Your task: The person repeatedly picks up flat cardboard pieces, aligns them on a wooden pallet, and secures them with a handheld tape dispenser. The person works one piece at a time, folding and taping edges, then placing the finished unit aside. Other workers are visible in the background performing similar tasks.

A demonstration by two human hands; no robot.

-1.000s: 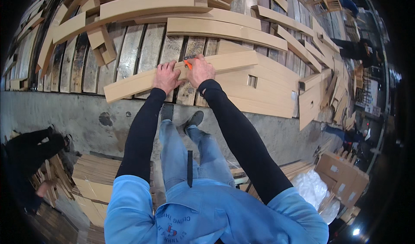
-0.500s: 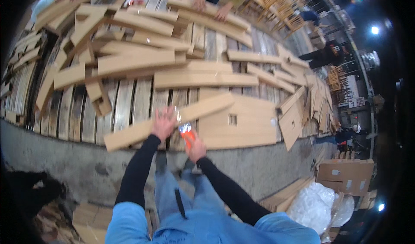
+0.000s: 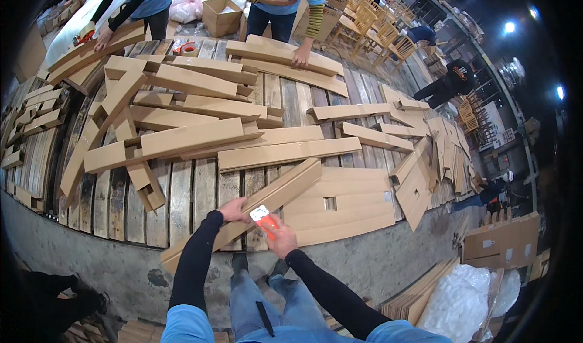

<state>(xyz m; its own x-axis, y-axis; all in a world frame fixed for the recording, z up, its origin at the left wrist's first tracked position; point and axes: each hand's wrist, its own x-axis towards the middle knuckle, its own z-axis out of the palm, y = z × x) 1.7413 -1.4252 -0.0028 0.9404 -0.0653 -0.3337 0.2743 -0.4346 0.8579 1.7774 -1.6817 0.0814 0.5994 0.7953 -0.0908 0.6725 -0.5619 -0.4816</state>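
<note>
A long, narrow cardboard box (image 3: 285, 187) lies slanted across the near edge of the wooden slat platform. My left hand (image 3: 233, 210) is closed around its middle. In my right hand (image 3: 282, 240) is an orange tape dispenser (image 3: 262, 216), its silvery head close against the near side of the box. Beneath the box's right half are flat cardboard sheets (image 3: 340, 221), one with a small square cutout. Another long cardboard box (image 3: 288, 154) rests just beyond.
More long boxes (image 3: 191, 137) are piled on the slats (image 3: 206, 191) at left. Across the platform, a person in striped sleeves touches a box (image 3: 291, 54); another person (image 3: 143, 0) stands far left. Flat cardboard (image 3: 446, 151) is heaped at right. White plastic wrap (image 3: 455, 303) sits at lower right.
My view has tilted up, showing more of the people opposite. The narrow box has turned more steeply, and both hands stay at its middle. The tape dispenser is still in my right hand.
</note>
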